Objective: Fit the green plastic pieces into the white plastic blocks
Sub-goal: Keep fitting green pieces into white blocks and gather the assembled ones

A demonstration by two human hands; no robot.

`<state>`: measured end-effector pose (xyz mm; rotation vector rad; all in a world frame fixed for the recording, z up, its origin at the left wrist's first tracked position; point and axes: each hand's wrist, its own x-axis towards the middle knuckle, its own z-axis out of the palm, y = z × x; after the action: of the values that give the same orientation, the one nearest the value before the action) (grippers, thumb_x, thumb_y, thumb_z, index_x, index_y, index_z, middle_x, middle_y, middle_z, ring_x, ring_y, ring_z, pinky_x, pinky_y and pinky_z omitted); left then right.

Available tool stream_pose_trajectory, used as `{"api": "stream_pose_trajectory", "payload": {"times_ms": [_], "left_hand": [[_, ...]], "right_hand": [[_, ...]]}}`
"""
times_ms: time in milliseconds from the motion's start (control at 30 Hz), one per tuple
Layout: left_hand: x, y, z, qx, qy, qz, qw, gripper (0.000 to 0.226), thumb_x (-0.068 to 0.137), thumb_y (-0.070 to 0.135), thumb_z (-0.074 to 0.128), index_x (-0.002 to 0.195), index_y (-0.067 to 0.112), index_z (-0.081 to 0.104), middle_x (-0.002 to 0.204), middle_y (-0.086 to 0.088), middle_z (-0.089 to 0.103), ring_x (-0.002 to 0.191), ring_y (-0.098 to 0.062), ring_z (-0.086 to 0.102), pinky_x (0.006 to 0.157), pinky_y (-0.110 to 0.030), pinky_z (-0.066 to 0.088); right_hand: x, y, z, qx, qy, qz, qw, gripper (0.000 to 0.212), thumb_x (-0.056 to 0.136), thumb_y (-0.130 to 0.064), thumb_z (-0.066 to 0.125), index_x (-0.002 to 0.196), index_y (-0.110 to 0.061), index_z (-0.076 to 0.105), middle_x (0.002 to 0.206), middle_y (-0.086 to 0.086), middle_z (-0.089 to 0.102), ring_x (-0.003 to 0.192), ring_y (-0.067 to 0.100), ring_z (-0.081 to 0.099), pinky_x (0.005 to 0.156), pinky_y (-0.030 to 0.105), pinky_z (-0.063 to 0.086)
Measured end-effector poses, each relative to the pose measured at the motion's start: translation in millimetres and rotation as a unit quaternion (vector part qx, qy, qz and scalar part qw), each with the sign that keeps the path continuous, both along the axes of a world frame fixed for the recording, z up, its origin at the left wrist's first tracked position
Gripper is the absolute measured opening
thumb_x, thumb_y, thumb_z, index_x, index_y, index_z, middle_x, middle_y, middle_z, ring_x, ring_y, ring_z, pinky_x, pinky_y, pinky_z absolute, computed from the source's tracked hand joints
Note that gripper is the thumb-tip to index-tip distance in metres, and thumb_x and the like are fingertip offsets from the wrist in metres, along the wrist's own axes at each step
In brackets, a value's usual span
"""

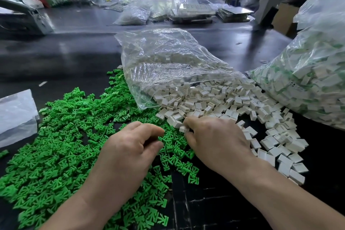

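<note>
The right hand [214,142] is pinching a white block [183,129]; the left hand [128,147] is curling over the green pieces [56,145], grip unclear; loose blocks [214,99] are lying heaped beside them on the tabletop [74,52], so most fitting is seemingly waiting.

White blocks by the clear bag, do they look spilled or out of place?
Yes: white blocks lie spilled from the open clear bag lying on its side, and at its left edge they overlap the green pieces. It looks like a working pile; nothing appears broken.
</note>
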<state>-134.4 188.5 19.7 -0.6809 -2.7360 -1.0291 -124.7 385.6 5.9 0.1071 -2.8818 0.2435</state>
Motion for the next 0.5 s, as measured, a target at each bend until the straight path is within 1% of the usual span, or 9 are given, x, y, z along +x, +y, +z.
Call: {"api": "stream_pose_trajectory", "payload": {"times_ms": [67,167,233,300,333,367,400,433,500], "left_hand": [[1,0,0,0.042,-0.02,0.01,0.999,0.022,0.083,0.02,0.074,0.1,0.035,0.072,0.086,0.023,0.067,0.094,0.01,0.059,0.078,-0.002,0.045],[4,0,0,0.108,-0.066,0.01,0.992,0.021,0.082,0.02,0.075,0.092,0.038,0.072,0.09,0.029,0.067,0.087,0.008,0.063,0.07,-0.002,0.046],[4,0,-1,0.137,-0.082,0.011,0.987,0.019,0.081,0.022,0.075,0.087,0.04,0.072,0.086,0.025,0.069,0.082,0.006,0.065,0.064,-0.003,0.047],[4,0,0,0.163,-0.103,0.007,0.981,0.019,0.081,0.027,0.073,0.089,0.043,0.069,0.083,0.019,0.072,0.079,0.002,0.067,0.062,-0.004,0.047],[3,0,0,0.186,-0.117,0.001,0.976,0.018,0.08,0.03,0.071,0.09,0.044,0.068,0.083,0.015,0.073,0.078,0.001,0.069,0.063,-0.005,0.048],[2,0,0,0.212,-0.133,-0.005,0.968,0.016,0.079,0.033,0.069,0.09,0.043,0.067,0.083,0.012,0.074,0.078,-0.002,0.07,0.066,-0.007,0.05],[1,0,0,0.235,-0.146,-0.01,0.961,0.014,0.077,0.036,0.067,0.09,0.042,0.067,0.084,0.008,0.074,0.078,-0.005,0.071,0.068,-0.009,0.051],[0,-1,-1,0.255,-0.153,-0.017,0.955,0.014,0.076,0.039,0.065,0.09,0.04,0.067,0.084,0.006,0.075,0.079,-0.008,0.072,0.069,-0.012,0.053],[0,-1,-3,0.295,-0.16,-0.029,0.941,0.013,0.078,0.04,0.065,0.09,0.036,0.067,0.086,0.002,0.075,0.08,-0.014,0.073,0.066,-0.018,0.056]], "right_hand": [[0,-1,1,-0.009,-0.008,0.004,1.0,0.021,0.101,-0.039,0.049,0.116,-0.033,0.063,0.087,-0.008,0.068,0.072,0.019,0.062,0.054,0.029,0.038],[-1,-2,1,-0.01,-0.014,0.006,1.0,0.022,0.102,-0.037,0.048,0.115,-0.033,0.065,0.093,-0.008,0.069,0.079,0.02,0.064,0.054,0.029,0.035],[0,-1,1,-0.015,-0.009,0.006,1.0,0.023,0.103,-0.038,0.044,0.111,-0.031,0.065,0.093,-0.008,0.069,0.08,0.019,0.064,0.058,0.03,0.04],[3,3,3,-0.056,-0.009,0.008,0.998,0.026,0.104,-0.04,0.043,0.105,-0.028,0.066,0.087,-0.01,0.068,0.077,0.014,0.063,0.063,0.03,0.047],[5,5,6,-0.1,-0.016,0.011,0.995,0.026,0.104,-0.04,0.046,0.102,-0.026,0.067,0.081,-0.012,0.066,0.074,0.009,0.062,0.065,0.027,0.049],[7,7,9,-0.162,-0.026,0.019,0.986,0.023,0.103,-0.039,0.05,0.097,-0.026,0.068,0.074,-0.015,0.064,0.068,0.002,0.059,0.063,0.022,0.048],[9,9,13,-0.231,-0.037,0.029,0.972,0.02,0.102,-0.037,0.053,0.092,-0.027,0.068,0.068,-0.015,0.062,0.061,0.0,0.057,0.058,0.016,0.045],[12,9,17,-0.297,-0.056,0.043,0.952,0.02,0.101,-0.035,0.055,0.085,-0.029,0.066,0.067,-0.013,0.064,0.054,0.001,0.054,0.051,0.016,0.043],[17,8,23,-0.413,-0.118,0.078,0.9,0.024,0.101,-0.032,0.056,0.08,-0.027,0.066,0.073,-0.002,0.07,0.045,0.007,0.049,0.042,0.028,0.042]]}}
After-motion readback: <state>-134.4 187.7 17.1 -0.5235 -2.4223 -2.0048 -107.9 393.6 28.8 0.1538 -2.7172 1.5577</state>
